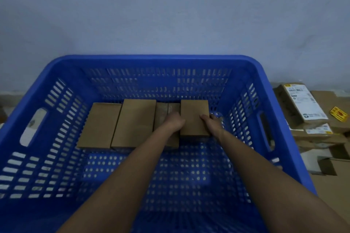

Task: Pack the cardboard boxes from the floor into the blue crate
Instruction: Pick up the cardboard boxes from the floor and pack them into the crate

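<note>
- Cardboard box point(194, 117) sits right of the middle, inside the blue crate point(62, 66), at the right end of a row.
- Both hands hold it: left hand point(175, 120) on its left side, right hand point(211, 121) on its right side.
- Three more boxes point(117, 123) lie just beside it.
- Other boxes point(310, 111) are piled on the floor at the right edge.
</note>
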Available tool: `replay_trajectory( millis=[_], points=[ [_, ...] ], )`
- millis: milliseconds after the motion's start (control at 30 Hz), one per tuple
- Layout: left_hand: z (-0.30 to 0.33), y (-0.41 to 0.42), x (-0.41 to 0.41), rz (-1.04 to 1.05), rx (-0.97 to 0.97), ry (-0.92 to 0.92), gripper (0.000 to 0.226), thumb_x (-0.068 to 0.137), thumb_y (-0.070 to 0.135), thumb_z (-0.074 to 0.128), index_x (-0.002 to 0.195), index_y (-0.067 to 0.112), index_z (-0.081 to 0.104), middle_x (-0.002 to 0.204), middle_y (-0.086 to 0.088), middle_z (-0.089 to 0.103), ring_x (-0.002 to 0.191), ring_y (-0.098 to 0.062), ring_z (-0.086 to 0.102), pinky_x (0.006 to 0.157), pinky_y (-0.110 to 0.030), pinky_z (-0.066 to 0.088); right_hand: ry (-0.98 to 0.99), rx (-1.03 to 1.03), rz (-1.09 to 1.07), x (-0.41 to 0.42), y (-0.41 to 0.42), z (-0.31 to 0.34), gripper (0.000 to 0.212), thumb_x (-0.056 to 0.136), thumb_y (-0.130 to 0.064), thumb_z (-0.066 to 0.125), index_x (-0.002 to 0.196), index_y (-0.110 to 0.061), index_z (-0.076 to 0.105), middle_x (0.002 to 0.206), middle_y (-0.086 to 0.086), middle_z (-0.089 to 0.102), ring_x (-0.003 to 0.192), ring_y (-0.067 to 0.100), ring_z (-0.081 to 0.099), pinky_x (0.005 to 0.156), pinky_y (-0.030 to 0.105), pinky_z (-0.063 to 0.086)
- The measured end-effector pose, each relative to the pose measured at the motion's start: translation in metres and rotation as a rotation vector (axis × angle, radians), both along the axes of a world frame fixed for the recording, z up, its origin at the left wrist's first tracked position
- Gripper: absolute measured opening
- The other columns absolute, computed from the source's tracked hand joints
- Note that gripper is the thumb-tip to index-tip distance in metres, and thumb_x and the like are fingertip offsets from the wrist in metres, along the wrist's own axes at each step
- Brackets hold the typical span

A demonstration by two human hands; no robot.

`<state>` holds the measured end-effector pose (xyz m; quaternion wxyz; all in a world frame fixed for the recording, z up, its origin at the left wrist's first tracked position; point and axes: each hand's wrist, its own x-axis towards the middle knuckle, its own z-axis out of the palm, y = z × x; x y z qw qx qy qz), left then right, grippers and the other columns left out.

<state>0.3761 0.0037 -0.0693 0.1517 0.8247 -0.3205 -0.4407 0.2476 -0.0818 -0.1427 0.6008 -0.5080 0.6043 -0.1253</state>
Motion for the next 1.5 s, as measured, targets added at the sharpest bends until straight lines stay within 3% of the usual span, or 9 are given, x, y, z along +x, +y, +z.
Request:
replay_trajectory(
  millis=[200, 467, 567, 633, 767, 1033, 1233, 1367, 1500],
  points=[
    [-0.002, -0.008, -0.01, -0.065, 0.069, 0.009, 0.045, 0.097, 0.016, 0.04, 0.139, 0.001, 0.04, 0.144, -0.014, 0.041, 0.126, -0.027, 0.047, 0.087, -0.028, 0.041, 0.06, -0.019, 0.017, 0.007, 0.0, -0.01, 0.054, 0.097, -0.034, 0.051, 0.144, -0.009, 0.038, 0.14, 0.013, 0.049, 0.121, 0.032, 0.052, 0.092, 0.034, 0.045],
    [-0.002, -0.005, -0.004, -0.188, 0.158, -0.001, 0.055, 0.098, 0.029, 0.045, 0.146, 0.007, 0.032, 0.15, -0.009, 0.034, 0.133, -0.024, 0.039, 0.102, -0.03, 0.039, 0.148, -0.041, 0.084, 0.008, 0.001, -0.017, 0.064, 0.095, -0.044, 0.051, 0.145, -0.01, 0.031, 0.144, 0.014, 0.045, 0.124, 0.033, 0.049, 0.095, 0.034, 0.044],
    [0.012, -0.006, 0.0, -0.149, 0.098, 0.03, 0.058, 0.097, 0.029, 0.046, 0.149, 0.009, 0.027, 0.155, -0.008, 0.028, 0.138, -0.025, 0.034, 0.107, -0.032, 0.036, 0.251, -0.081, 0.173, 0.007, 0.002, 0.006, 0.079, 0.094, -0.053, 0.047, 0.151, -0.008, 0.016, 0.152, 0.016, 0.033, 0.132, 0.036, 0.042, 0.104, 0.04, 0.041],
    [0.037, -0.005, 0.005, -0.099, 0.012, 0.045, 0.055, 0.097, 0.025, 0.047, 0.147, 0.008, 0.03, 0.152, -0.01, 0.032, 0.135, -0.026, 0.038, 0.106, -0.033, 0.037, 0.303, -0.19, 0.2, 0.005, 0.005, 0.034, 0.076, 0.093, -0.053, 0.049, 0.147, -0.006, 0.024, 0.149, 0.018, 0.037, 0.128, 0.036, 0.044, 0.101, 0.039, 0.042],
    [0.114, 0.011, 0.019, -0.021, -0.131, 0.009, 0.037, 0.094, 0.021, 0.05, 0.129, 0.008, 0.05, 0.132, -0.009, 0.052, 0.108, -0.021, 0.052, 0.083, -0.026, 0.04, 0.272, -0.336, 0.272, -0.004, 0.017, 0.114, 0.064, 0.093, -0.05, 0.052, 0.141, -0.01, 0.037, 0.142, 0.015, 0.044, 0.125, 0.033, 0.047, 0.099, 0.037, 0.041],
    [0.306, 0.063, 0.044, 0.054, -0.172, -0.107, 0.032, 0.095, 0.021, 0.049, 0.124, 0.009, 0.051, 0.124, -0.007, 0.054, 0.101, -0.014, 0.047, 0.083, -0.024, 0.035, 0.202, -0.276, 0.288, -0.024, 0.069, 0.328, 0.064, 0.09, -0.049, 0.058, 0.143, -0.02, 0.036, 0.138, 0.008, 0.05, 0.124, 0.025, 0.05, 0.1, 0.038, 0.043],
    [0.467, 0.101, 0.024, 0.117, -0.119, -0.002, 0.029, 0.094, 0.023, 0.052, 0.121, 0.014, 0.054, 0.121, -0.003, 0.055, 0.1, -0.013, 0.049, 0.083, -0.025, 0.04, 0.158, -0.196, 0.18, -0.071, 0.103, 0.517, 0.064, 0.09, -0.042, 0.062, 0.145, -0.02, 0.037, 0.132, 0.004, 0.054, 0.121, 0.019, 0.052, 0.099, 0.031, 0.043],
    [0.555, 0.108, -0.015, 0.082, -0.114, 0.057, 0.024, 0.093, 0.021, 0.053, 0.115, 0.015, 0.055, 0.111, -0.003, 0.058, 0.087, -0.011, 0.053, 0.069, -0.023, 0.042, 0.138, -0.175, 0.079, -0.123, 0.112, 0.617, 0.055, 0.087, -0.039, 0.066, 0.135, -0.024, 0.045, 0.111, -0.005, 0.062, 0.103, 0.013, 0.06, 0.09, 0.032, 0.049],
    [0.601, 0.092, -0.067, -0.011, -0.117, 0.084, 0.026, 0.093, 0.024, 0.053, 0.118, 0.017, 0.055, 0.109, 0.0, 0.058, 0.084, -0.007, 0.053, 0.063, -0.018, 0.04, 0.166, -0.177, -0.033, -0.188, 0.109, 0.673, 0.059, 0.085, -0.035, 0.069, 0.137, -0.021, 0.045, 0.116, 0.005, 0.062, 0.104, 0.019, 0.061, 0.093, 0.038, 0.051]
  ],
)
